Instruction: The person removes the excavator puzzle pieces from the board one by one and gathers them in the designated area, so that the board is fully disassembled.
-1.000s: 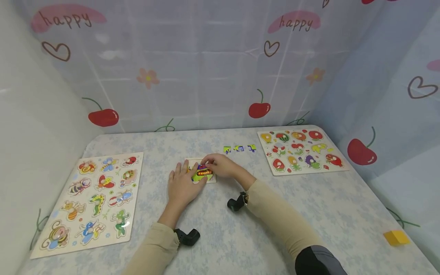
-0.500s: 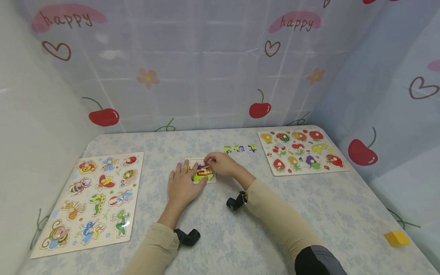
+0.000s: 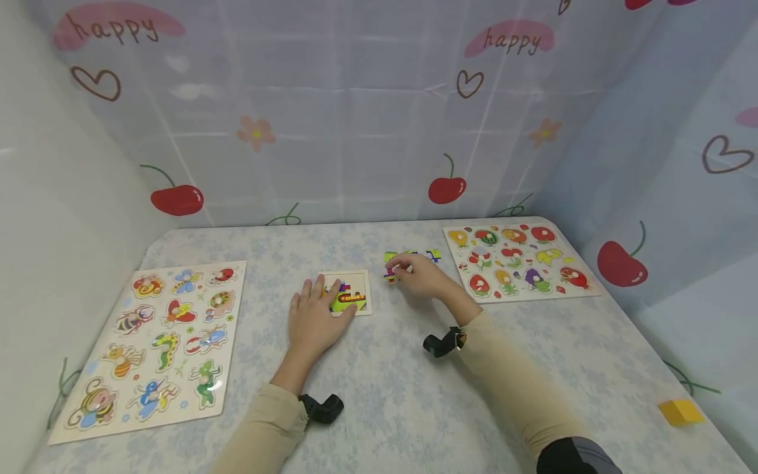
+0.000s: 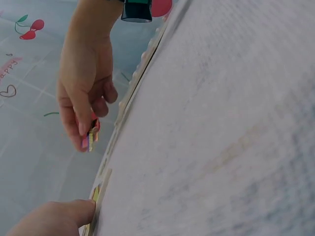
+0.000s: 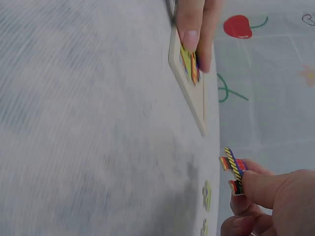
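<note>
My left hand (image 3: 314, 319) lies with its fingers spread over the left side of a small wooden jigsaw board (image 3: 366, 306), holding it in place. Part of a bright picture in green, red and blue shows in the frame, with a bare patch at its upper right. Thumb and fingers of my right hand (image 3: 423, 276) pinch a jigsaw piece (image 5: 235, 169) with yellow-black stripes and red and blue parts. This piece is held up off the table, to the right of the board. Behind the right hand lie loose green jigsaw pieces (image 3: 437, 254), partly covered by it.
On the left lies a large insect peg puzzle board (image 3: 231, 368). A fruit peg puzzle board (image 3: 515, 297) is at the back right. A yellow block (image 3: 681, 413) sits near the right table edge. A printed curtain (image 3: 355, 145) hangs behind the table.
My right hand has lifted the striped jigsaw piece out of the board and moved right with it, toward the loose pieces. The left hand has stayed on the board.
</note>
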Motion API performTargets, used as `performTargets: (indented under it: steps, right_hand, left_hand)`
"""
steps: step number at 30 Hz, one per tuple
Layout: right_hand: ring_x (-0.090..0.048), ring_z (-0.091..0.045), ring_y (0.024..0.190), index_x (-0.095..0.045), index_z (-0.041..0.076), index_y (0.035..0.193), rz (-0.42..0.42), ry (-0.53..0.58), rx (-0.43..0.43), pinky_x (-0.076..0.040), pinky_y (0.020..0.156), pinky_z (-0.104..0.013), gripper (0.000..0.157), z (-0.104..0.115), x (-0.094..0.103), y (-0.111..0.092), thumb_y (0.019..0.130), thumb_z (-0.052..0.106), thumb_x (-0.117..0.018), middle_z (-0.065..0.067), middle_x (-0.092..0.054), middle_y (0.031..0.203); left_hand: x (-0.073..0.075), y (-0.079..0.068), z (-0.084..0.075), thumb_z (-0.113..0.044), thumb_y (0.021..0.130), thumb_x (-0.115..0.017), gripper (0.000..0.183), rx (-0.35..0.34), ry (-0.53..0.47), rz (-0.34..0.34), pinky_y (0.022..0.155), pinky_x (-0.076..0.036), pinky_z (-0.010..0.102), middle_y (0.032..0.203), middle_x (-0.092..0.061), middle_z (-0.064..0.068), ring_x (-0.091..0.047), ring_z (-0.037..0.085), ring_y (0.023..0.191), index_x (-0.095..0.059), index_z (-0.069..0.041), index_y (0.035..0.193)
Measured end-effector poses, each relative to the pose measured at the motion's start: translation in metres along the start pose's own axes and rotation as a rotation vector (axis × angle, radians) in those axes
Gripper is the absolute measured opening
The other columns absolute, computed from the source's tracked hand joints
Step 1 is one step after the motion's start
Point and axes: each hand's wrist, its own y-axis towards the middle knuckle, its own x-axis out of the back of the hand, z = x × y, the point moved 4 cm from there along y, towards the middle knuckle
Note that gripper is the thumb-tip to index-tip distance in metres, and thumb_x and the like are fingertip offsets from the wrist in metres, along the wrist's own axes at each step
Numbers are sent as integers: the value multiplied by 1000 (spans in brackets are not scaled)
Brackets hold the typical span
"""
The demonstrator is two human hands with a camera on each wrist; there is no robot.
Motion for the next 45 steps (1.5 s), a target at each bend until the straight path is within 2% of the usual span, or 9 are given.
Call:
performTargets:
  steps: [7,13,17,24,27,32,39,42,45]
  right_hand:
    - [-56,-23,88,-67,11,125,-30,-75,-106,-47,74,-34,28,-38,38,-24,104,18,-50,-13,-64,112]
    - [-56,-24,91,-67,10,123,-42,-114,-146,-48,77,-36,26,-57,49,-34,103,17,-52,-13,-64,111]
    - [-56,-25,93,-67,12,122,-39,-150,-161,-48,79,-37,24,-59,51,-36,101,18,-56,-11,-63,108]
    - [-54,-23,87,-68,14,121,-23,-206,-169,-46,73,-35,26,-61,51,-34,96,19,-65,-8,-63,102]
    - [-56,-25,91,-69,14,123,-16,-275,-150,-48,77,-39,29,-60,49,-33,95,20,-67,-11,-64,108]
    - [-55,-33,108,-72,17,123,-45,-410,-122,-48,88,-49,31,-57,49,-34,93,23,-70,-14,-62,122]
    - [-52,-34,106,-72,19,124,-43,-503,-118,-47,85,-47,32,-52,48,-34,93,27,-70,-13,-63,122]
    - [-53,-34,110,-71,18,126,-62,-507,-112,-46,94,-51,34,-50,47,-33,94,28,-69,-13,-63,124]
    - [-55,-33,112,-69,16,128,-96,-446,-92,-42,103,-54,34,-45,44,-30,95,27,-66,-12,-64,121]
  left_hand:
    - [2,-1,0,-66,92,-48,73,-7,-9,-6,122,-12,61,166,-20,9,-12,37,155,-37,-29,154]
    - [4,-2,-1,-66,92,-48,72,-8,-13,-12,123,-12,60,166,-21,9,-13,36,155,-38,-29,154]
    - [4,-1,-2,-66,92,-48,72,-11,-17,-14,123,-12,60,166,-21,9,-13,36,155,-38,-30,154]
    - [4,-2,-2,-66,92,-49,72,-16,-24,-23,122,-13,61,166,-22,10,-14,37,154,-39,-29,153]
    - [3,-2,-2,-66,92,-49,73,-19,-28,-27,122,-13,60,166,-22,10,-14,37,154,-39,-28,153]
    - [2,-2,-1,-65,91,-51,76,-23,-33,-36,123,-13,60,166,-22,10,-14,36,154,-38,-24,154]
    - [0,-2,0,-66,91,-51,81,-17,-47,-27,123,-12,59,166,-21,11,-12,36,155,-35,-18,156]
    - [0,-2,1,-66,92,-50,82,-12,-53,-25,123,-12,59,166,-20,11,-11,36,155,-35,-16,156]
    - [1,-3,0,-64,93,-49,80,-1,-62,-25,124,-12,58,166,-21,11,-11,35,155,-36,-16,155]
